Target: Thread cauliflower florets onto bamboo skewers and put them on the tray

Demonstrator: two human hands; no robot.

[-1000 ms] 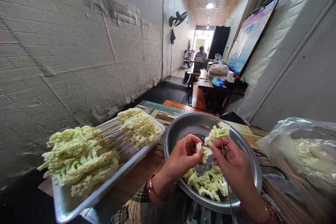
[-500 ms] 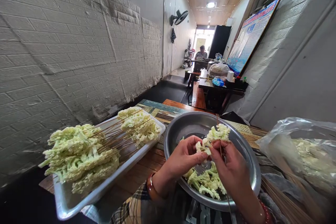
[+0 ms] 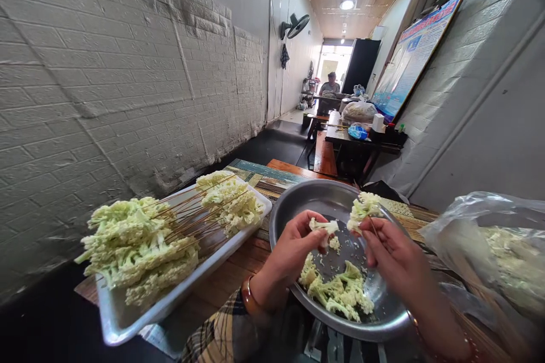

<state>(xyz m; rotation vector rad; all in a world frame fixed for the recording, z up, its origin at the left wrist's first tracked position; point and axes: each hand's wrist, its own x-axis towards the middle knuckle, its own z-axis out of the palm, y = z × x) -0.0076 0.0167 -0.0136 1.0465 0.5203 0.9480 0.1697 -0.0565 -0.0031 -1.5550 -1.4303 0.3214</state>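
Over a wide metal basin (image 3: 293, 198), my left hand (image 3: 300, 238) pinches a small cauliflower floret (image 3: 324, 227), its pale stem pointing right. My right hand (image 3: 392, 247) is closed on a thin skewer (image 3: 373, 226) with cauliflower pieces (image 3: 363, 209) threaded at its upper end. The two hands are apart, with the basin floor showing between them. Below them, loose cauliflower florets (image 3: 340, 289) and small crumbs lie in the basin. To the left, a white tray (image 3: 170, 317) holds piles of skewered cauliflower (image 3: 140, 244), the sticks crossing its middle.
On the right stands a clear plastic bag (image 3: 506, 249) with more cauliflower, beside a bundle of thin sticks. A white brick-patterned wall (image 3: 128, 79) runs along the left. Farther back are a table (image 3: 340, 135) with bags, an orange bench (image 3: 325, 153) and a seated person (image 3: 331, 85).
My hands, together at the cauliflower before, have separated. The right hand has moved right with the skewer, while the left keeps a floret. The view has shifted slightly.
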